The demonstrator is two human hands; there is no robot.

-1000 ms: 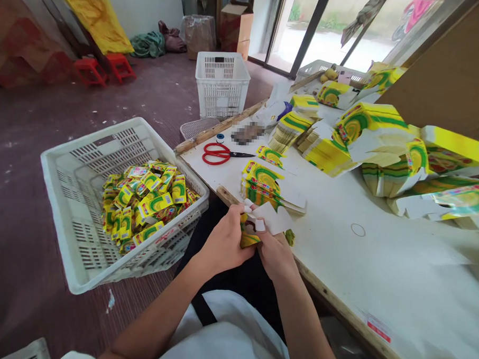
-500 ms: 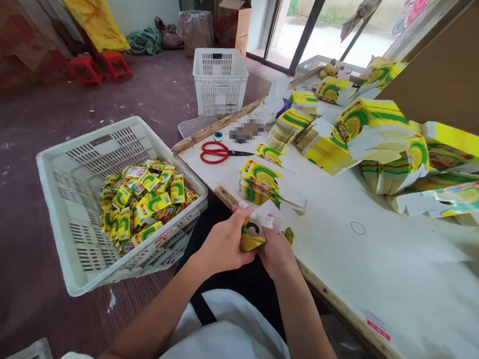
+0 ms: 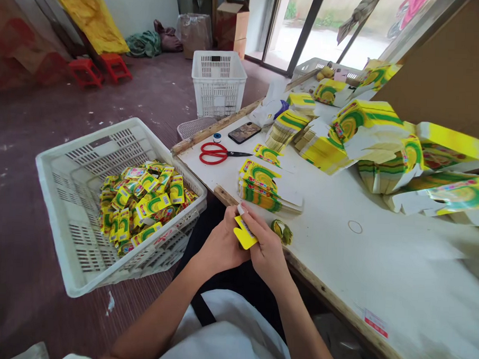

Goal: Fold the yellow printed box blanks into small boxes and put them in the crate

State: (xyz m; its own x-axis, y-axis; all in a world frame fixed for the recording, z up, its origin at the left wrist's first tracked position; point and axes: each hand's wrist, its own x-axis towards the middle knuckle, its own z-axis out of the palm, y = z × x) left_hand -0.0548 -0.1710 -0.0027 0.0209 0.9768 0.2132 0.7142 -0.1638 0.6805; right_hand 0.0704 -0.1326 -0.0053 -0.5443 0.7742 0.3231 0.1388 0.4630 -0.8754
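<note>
Between my two hands is a small yellow carton, partly folded, with a barcode on the panel facing up. My left hand is closed round its left side. On the right, my right hand grips the carton, its thumb near a white flap at the top. My fingers hide much of the carton. Just right of my right hand, a small green-and-yellow wrapped bundle lies at the table edge. Beyond my hands, a stack of flat printed cartons rests on the white table.
Left of me stands a white plastic crate holding many filled small cartons. Red-handled scissors, a phone and a tape roll lie on the table. Bundles of flat cartons stand behind; another crate is on the floor.
The carton has been turned and folded, so its yellow barcode panel now shows instead of the white inside. My right hand has moved up and left over it, exposing more of the green-and-yellow bundle.
</note>
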